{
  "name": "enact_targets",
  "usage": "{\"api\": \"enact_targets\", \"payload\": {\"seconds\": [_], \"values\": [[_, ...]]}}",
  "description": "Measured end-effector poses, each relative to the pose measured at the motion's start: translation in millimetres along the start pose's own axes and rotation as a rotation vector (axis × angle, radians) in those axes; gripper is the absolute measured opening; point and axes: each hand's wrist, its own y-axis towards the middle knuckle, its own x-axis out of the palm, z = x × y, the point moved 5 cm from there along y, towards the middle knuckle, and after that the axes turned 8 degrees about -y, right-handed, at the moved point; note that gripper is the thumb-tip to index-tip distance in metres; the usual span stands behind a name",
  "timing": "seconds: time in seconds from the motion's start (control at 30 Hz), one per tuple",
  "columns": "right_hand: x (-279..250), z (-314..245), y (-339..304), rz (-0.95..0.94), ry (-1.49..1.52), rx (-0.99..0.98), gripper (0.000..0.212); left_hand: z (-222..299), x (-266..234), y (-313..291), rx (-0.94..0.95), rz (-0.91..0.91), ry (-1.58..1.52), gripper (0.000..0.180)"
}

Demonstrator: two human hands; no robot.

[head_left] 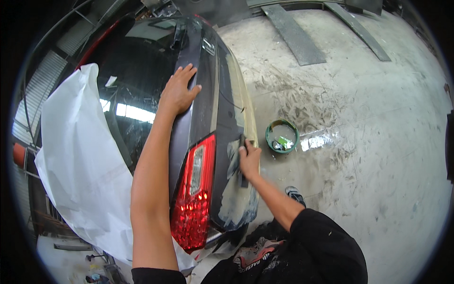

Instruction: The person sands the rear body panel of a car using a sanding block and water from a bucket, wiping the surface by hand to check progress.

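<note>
I look down at the rear of a dark car point(208, 99). My left hand point(178, 90) lies flat, fingers spread, on the car's rear lid beside the back window point(135, 71). My right hand point(248, 158) presses a small dark sanding block point(242, 177) against the rear panel, on a dull, grey, sanded patch point(239, 203). The red tail light point(194, 194) sits just left of that patch, below my left forearm.
White masking paper point(80, 156) covers the car's side at the left. A green bucket point(282, 137) holding water and small items stands on the wet, scuffed concrete floor point(369, 142). Two dark ramp plates point(293, 35) lie farther off. My shoe point(295, 194) shows near the bumper.
</note>
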Motion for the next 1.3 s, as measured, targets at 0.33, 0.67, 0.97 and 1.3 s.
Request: {"api": "enact_targets", "payload": {"seconds": [0.33,0.67,0.97,1.3], "values": [[5,-37,4,-0.020,-0.038,0.012,0.050,-9,-3,-5,0.001,0.004,0.011,0.059],[2,-63,-4,0.026,-0.046,-0.066,0.048,-9,-4,-11,-0.038,-0.012,0.015,0.059],[5,-66,-1,0.085,-0.075,-0.129,0.049,-9,-4,-9,-0.030,-0.013,0.026,0.059],[0,-54,-13,0.020,-0.036,-0.036,0.052,-9,-3,-8,-0.018,-0.014,0.030,0.059]]}}
